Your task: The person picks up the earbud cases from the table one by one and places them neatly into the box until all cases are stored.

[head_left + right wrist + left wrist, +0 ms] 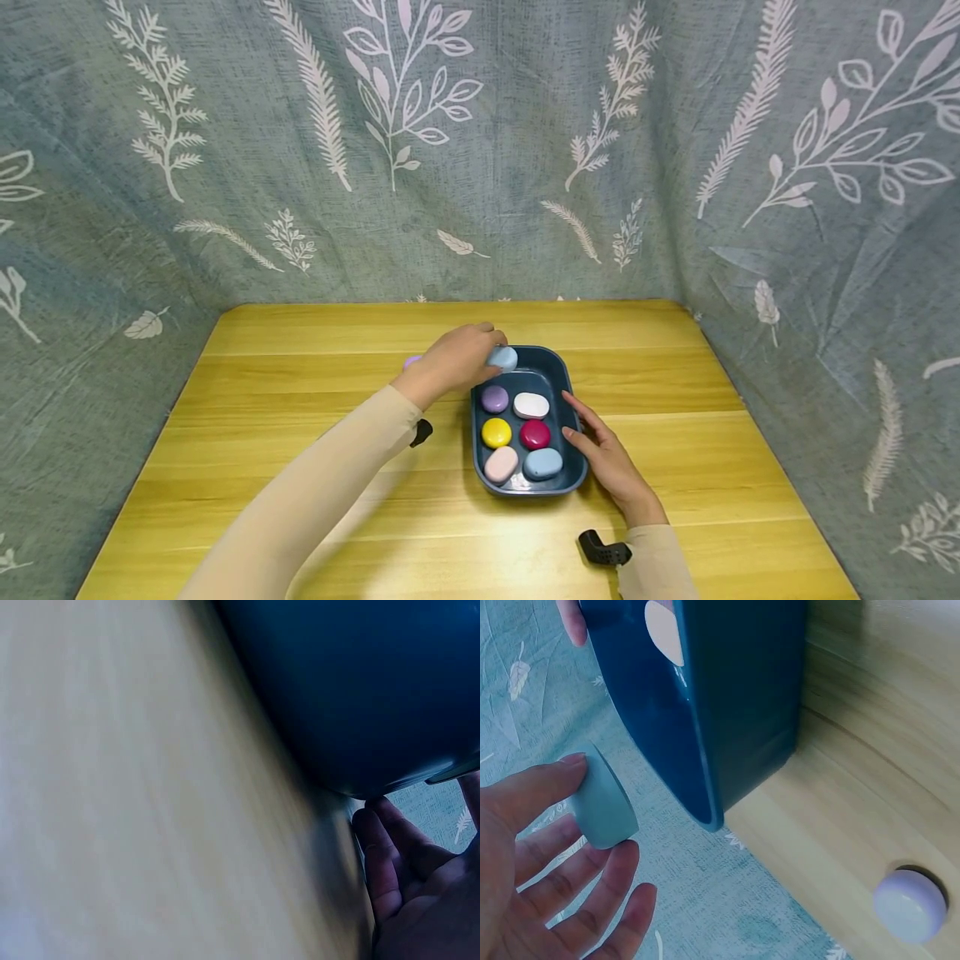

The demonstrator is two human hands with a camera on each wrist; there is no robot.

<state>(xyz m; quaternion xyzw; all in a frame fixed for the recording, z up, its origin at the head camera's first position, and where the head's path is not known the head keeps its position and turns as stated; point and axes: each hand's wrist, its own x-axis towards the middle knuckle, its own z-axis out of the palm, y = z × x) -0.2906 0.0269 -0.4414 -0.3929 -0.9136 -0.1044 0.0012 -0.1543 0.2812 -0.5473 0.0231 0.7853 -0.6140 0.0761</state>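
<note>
Head view: one dark blue tray [576, 479] on a yellow wooden table [750, 467], set near the table's middle. Contents, five oval stones lying in two columns: purple [494, 398] and white [531, 405] toward the far end, yellow [496, 432] and crimson [535, 434] in the middle, pink [501, 464] and blue [543, 463] at the near end.

Left hand [457, 360]: over the tray's far left corner, thumb and fingertips pinching a pale blue stone [502, 358] just above the far end of the tray. In the left wrist view the pale blue stone [604, 800] sits between thumb and fingers, clear of the tray's outer wall.

Right hand [611, 458]: fingers straight and relaxed, resting along the tray's right wall, holding nothing.

One lilac stone [412, 362] lies on the table just left of the left hand, outside the tray; it also shows in the left wrist view [911, 904].

Backdrop: grey-green cloth [480, 150] with a white leaf print, hung round the table's far and side edges.
</note>
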